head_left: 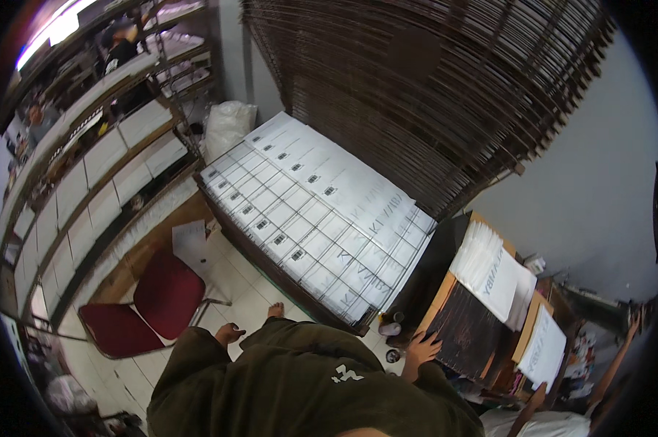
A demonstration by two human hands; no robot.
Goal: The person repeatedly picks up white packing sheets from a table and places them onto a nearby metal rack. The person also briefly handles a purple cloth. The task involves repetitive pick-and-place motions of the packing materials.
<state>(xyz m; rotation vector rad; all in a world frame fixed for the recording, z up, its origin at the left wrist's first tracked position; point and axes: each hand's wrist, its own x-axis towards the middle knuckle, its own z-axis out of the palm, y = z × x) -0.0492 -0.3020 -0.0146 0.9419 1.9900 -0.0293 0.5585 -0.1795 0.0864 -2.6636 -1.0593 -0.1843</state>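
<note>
My right hand (421,350) rests with spread fingers on the near edge of a worn, dark wooden table (466,331). A stack of white printed sheets (489,271) lies on this table, beyond my hand. My left hand (230,334) hangs low beside my body, its fingers curled in, and nothing shows in it. In front of me stands a wide table covered with white sheets (300,211), which carry a grid of thin dark lines and small printed marks. Neither hand touches those sheets.
A red folding chair (167,291) stands left of my left hand. Shelves with white sheets (100,156) line the left side. A dark slatted rack (423,80) rises behind the wide table. At the lower right, another person's hand (538,394) touches a white printed sheet (544,346).
</note>
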